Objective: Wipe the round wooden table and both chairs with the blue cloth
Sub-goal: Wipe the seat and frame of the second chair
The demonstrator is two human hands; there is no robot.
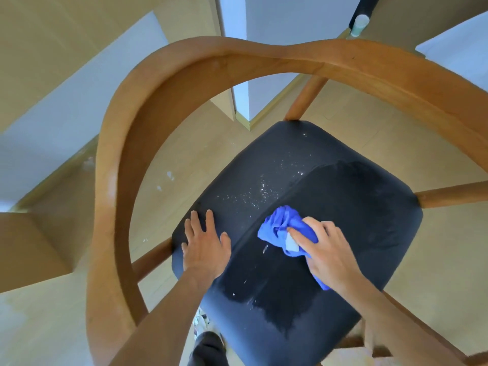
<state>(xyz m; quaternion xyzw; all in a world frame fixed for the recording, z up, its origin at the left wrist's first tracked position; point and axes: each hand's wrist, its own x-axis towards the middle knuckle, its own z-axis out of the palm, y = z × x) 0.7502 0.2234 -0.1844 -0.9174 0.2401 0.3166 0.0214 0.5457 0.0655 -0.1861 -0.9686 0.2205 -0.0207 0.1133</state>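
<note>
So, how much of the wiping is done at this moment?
Part of the seat looks wiped: a darker patch covers its right side and near end. In hand: the right hand holds the cloth on the seat, and the left hand rests flat beside it. Left: white specks on the lighter far side. The wooden backrest shows no sign either way. The table and second chair are out of view.

The chair frame (169,75) is smooth brown wood with a soft satin sheen. Its seat (330,202) is dark matt fabric, darker where it looks wet, speckled with pale crumbs. The blue cloth (282,228) is soft and crumpled; the floor (435,260) is pale matt wood-look planks.
</note>
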